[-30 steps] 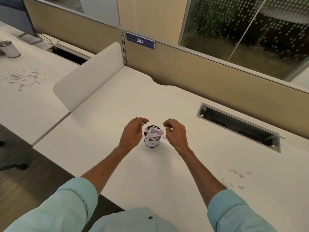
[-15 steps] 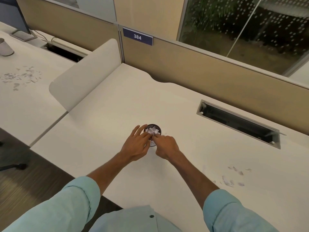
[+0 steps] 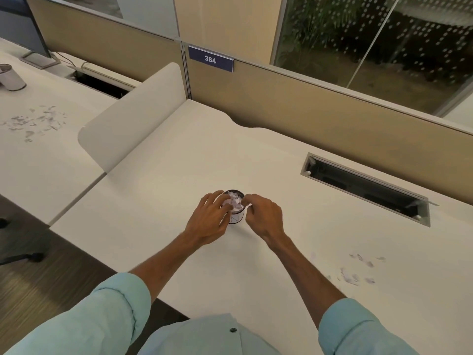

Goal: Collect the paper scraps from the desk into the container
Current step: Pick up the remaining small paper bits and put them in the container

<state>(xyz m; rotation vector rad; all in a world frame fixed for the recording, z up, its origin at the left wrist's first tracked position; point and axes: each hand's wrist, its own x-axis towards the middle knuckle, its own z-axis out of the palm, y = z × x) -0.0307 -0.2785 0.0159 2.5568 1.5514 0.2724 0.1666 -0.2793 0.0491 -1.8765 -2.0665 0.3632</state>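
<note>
White paper scraps (image 3: 235, 202) heaped in container (image 3: 236, 217) mid-desk (image 3: 158, 190), left hand (image 3: 210, 221) fingers spread over them, right hand (image 3: 263, 217) pinched at rim, grip contents unclear.

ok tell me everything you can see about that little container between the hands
The container is a small upright cylinder with a dark rim and a pale wall bearing faint markings, too blurred to read. It stands on the white desk, near the middle. White crumpled paper scraps fill it up to the rim. The left hand rests against its left side, fingers over the scraps; the right hand is at its right edge, fingers curled. Its base is partly hidden.
</note>
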